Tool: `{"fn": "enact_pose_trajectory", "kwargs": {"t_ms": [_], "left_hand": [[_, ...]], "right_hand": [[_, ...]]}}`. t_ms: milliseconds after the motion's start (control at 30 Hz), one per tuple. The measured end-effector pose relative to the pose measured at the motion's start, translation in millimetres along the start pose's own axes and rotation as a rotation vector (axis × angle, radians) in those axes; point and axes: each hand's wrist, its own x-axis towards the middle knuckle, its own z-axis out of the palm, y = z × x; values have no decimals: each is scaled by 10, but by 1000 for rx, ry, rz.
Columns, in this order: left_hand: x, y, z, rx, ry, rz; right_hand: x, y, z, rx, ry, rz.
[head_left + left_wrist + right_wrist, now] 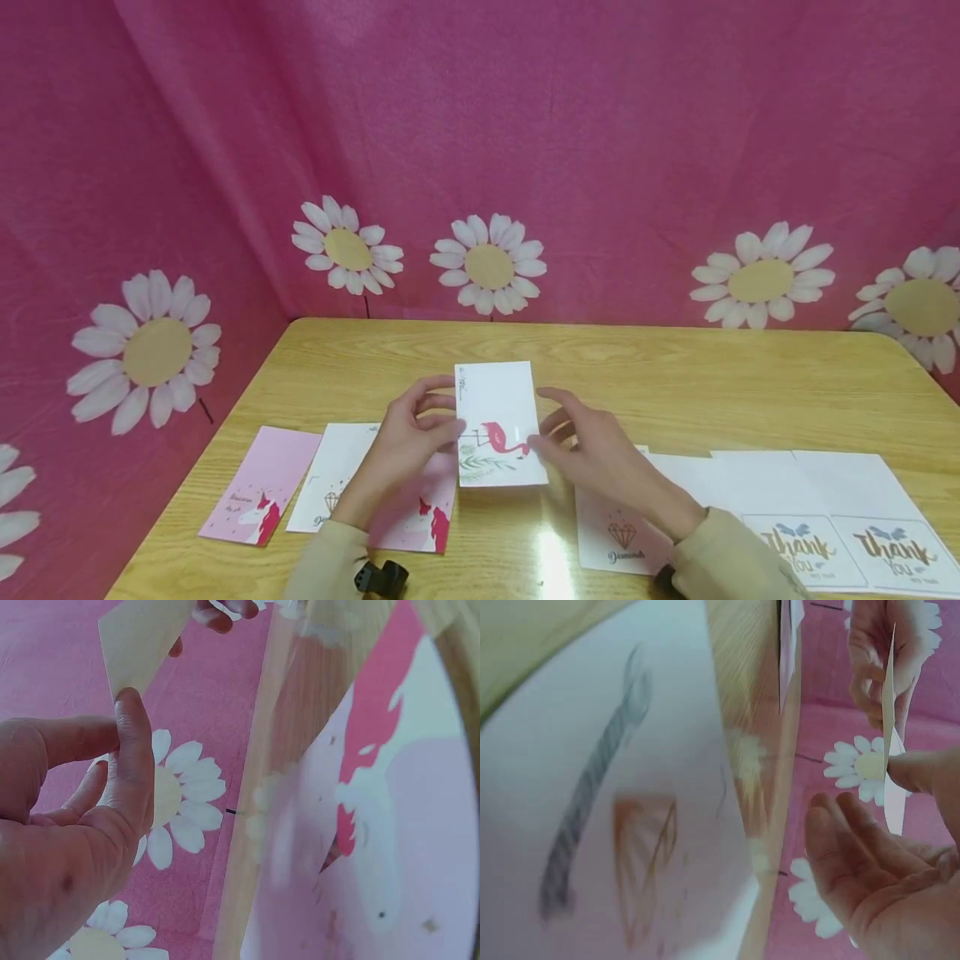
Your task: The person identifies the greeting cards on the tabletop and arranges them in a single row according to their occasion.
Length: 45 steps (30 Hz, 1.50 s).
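A white greeting card point(495, 400) with a pink flamingo and green leaves is held up above the middle of the table. My left hand point(412, 433) pinches its left edge, thumb in front and fingers behind; the left wrist view shows the thumb tip at the corner of the card point(139, 645). On the opposite side, my right hand point(592, 446) touches the right edge with its thumb. Its other fingers point(847, 840) extend loosely, apart from the card. Below the left hand lies a pink unicorn card point(405, 521), and beneath the right forearm a diamond card point(611, 537).
Another pink unicorn card point(258, 492) and a white diamond card point(315, 492) lie at the left on the wooden table point(622, 358). At the right, white "Thank you" cards point(862, 483) lie side by side. A pink curtain point(487, 125) with daisies hangs behind the table.
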Motion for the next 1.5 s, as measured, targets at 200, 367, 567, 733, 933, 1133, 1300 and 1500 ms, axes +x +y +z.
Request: {"fn": "enact_pose_trajectory", "kwargs": {"t_ms": [200, 367, 567, 733, 933, 1133, 1300, 1500], "left_hand": [[52, 35, -70, 34, 34, 0], [101, 53, -162, 66, 77, -6], [151, 54, -284, 103, 106, -40], [175, 26, -419, 158, 131, -79], [158, 14, -608, 269, 141, -96], [174, 6, -744, 310, 157, -77], [195, 8, -890, 340, 216, -80], [225, -13, -1098, 389, 254, -102]], "right_hand": [[124, -79, 111, 177, 56, 119], [272, -133, 243, 318, 99, 203], [441, -196, 394, 485, 143, 290], [615, -281, 512, 557, 159, 307], [829, -380, 666, 585, 148, 310], [999, -445, 822, 608, 165, 326], [1097, -483, 965, 623, 117, 304], [1202, -508, 1093, 438, -7, 156]]}}
